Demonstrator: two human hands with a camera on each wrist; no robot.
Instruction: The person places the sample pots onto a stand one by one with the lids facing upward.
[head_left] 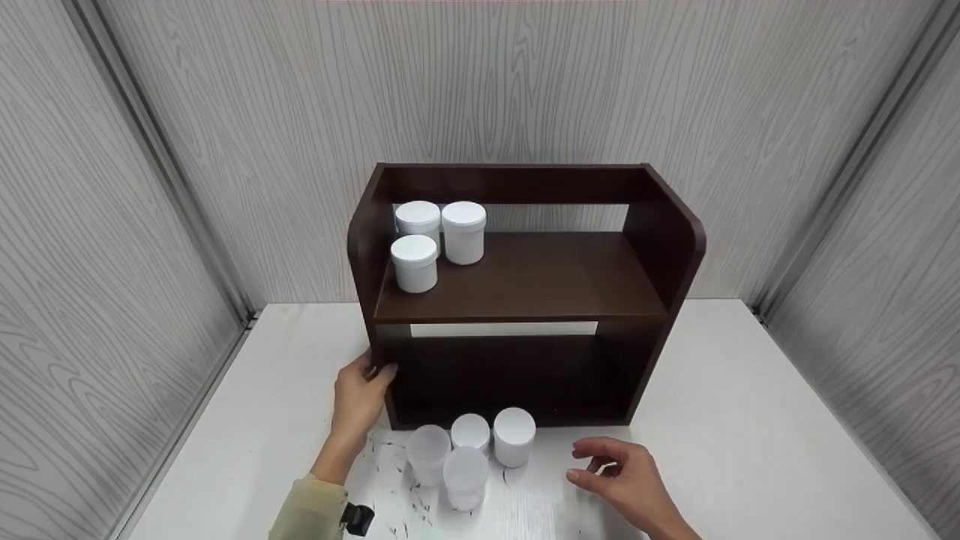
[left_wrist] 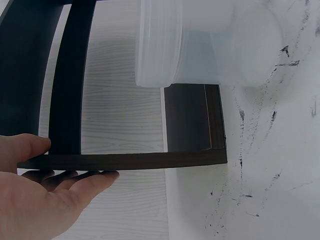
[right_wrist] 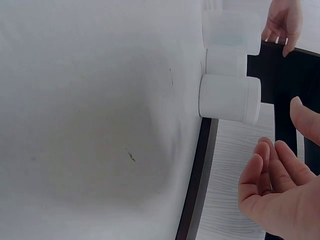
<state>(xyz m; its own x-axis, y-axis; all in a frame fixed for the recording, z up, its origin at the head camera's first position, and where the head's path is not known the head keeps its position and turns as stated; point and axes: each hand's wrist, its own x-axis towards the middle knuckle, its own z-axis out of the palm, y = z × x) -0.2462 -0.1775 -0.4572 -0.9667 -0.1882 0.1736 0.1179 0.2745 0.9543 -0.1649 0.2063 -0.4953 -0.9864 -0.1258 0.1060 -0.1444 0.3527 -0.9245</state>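
Observation:
A dark brown two-tier shelf (head_left: 525, 277) stands on the white table. My left hand (head_left: 358, 394) grips its left side panel, thumb on the inner side and fingers along the outside, as the left wrist view shows too (left_wrist: 45, 195). To the right of the jars, my right hand (head_left: 626, 480) hovers with loosely bent fingers and holds nothing. Before the shelf stand two white lidded jars (head_left: 514, 436) (head_left: 470, 431) and two translucent jars (head_left: 429, 456) (head_left: 465, 480). Three white jars (head_left: 415, 262) (head_left: 464, 232) (head_left: 418, 217) sit at the left of the upper tier.
The white table (head_left: 750, 420) bears dark scuff marks near the jars. Grey wood-patterned panels (head_left: 510, 90) enclose the back and both sides. A black wrist device (head_left: 358, 518) is by the left sleeve (head_left: 309, 510).

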